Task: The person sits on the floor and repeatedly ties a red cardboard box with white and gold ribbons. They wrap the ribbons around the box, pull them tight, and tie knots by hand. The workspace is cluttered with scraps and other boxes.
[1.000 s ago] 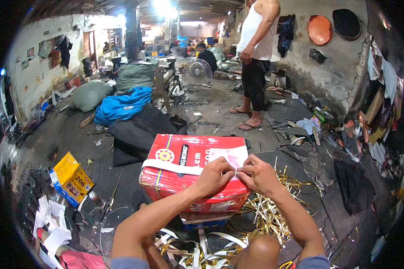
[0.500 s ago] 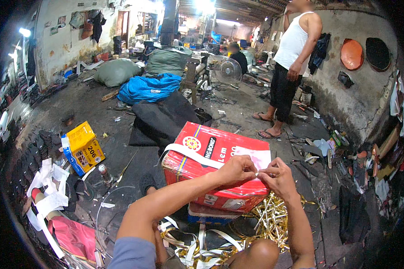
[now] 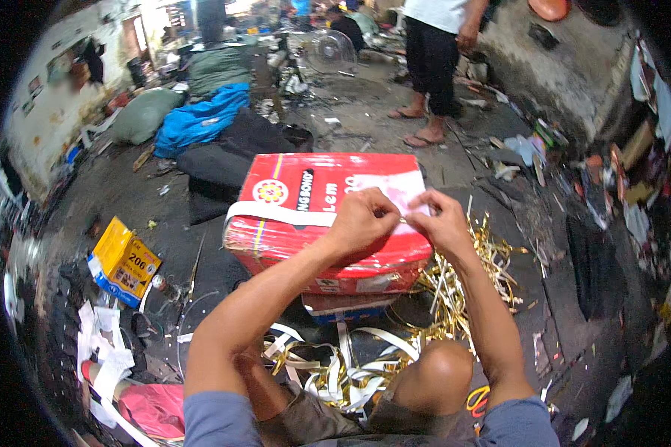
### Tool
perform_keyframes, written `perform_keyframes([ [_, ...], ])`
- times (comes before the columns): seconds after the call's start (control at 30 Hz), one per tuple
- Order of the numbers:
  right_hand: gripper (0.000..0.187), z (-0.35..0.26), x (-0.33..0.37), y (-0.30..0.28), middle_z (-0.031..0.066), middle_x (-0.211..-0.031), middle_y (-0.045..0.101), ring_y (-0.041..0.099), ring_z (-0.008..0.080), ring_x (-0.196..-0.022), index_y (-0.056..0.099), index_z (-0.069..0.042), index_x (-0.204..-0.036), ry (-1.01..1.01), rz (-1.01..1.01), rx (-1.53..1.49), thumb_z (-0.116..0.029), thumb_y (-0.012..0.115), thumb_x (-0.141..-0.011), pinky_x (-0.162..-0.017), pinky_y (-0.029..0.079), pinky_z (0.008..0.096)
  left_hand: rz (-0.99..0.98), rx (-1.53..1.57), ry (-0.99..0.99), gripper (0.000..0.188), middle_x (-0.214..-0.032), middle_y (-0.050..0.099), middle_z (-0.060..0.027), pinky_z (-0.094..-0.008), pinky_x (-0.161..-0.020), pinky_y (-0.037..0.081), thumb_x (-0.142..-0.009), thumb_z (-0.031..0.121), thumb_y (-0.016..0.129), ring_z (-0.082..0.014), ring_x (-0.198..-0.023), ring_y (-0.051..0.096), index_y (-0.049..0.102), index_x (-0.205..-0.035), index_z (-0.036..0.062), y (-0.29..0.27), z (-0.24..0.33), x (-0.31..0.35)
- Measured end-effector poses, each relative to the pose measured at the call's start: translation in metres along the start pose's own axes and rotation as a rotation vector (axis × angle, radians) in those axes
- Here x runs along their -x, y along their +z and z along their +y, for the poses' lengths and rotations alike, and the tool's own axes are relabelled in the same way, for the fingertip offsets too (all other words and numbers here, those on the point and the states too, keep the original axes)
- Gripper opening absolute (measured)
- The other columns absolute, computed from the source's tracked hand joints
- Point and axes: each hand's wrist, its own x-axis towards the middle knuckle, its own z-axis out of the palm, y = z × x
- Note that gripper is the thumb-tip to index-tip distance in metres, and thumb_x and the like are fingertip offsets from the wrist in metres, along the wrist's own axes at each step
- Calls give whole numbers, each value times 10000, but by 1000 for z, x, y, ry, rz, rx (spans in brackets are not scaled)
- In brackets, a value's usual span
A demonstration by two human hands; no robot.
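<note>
i see left hand [image 3: 361, 221] and right hand [image 3: 443, 221] meeting atop the red box [image 3: 313, 223], fingers pinched shut on the white strap [image 3: 276, 214] crossing its top; gold strips [image 3: 455, 290] beside it

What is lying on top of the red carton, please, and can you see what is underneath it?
Across the red carton runs a white strap, pinched at its top by the left hand and right hand. A second flattened box peeks out underneath; the floor below is covered.
</note>
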Motion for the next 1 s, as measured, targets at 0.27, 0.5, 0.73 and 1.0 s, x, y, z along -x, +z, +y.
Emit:
perform_keyframes([
  [0.27,259,-4,-1,1,-19,-681,558,533,63,-628,634,-47,-938,51,110,-41,-249,786,-883,-569,419,251,-242,-280,96,133,-706,732,-164,-375,-636,565,-751,116,755,-250,-627,709,796,-811,5,-15,20,-38],
  [0.5,362,13,2,1,49,-741,595,535,132,-709,605,-20,-897,140,71,-100,-352,625,-1038,-669,452,345,-171,-87,74,158,-787,734,-108,-335,-680,551,-810,174,769,-170,-735,692,797,-862,27,3,12,-39],
  [0.73,295,20,13,12,-84,-697,454,351,10,-517,526,-142,-806,213,133,-499,-256,602,-1067,-446,283,217,-69,25,154,85,-809,718,-90,-298,-618,529,-841,85,783,-157,-674,668,787,-865,4,19,11,-27],
  [1.0,481,17,16,-12,-45,-677,516,435,78,-466,538,-153,-822,646,-56,-992,-588,554,-1029,-414,305,247,-50,131,157,67,-786,716,-72,-278,-619,528,-846,53,770,-122,-680,673,771,-843,-14,31,11,-36],
])
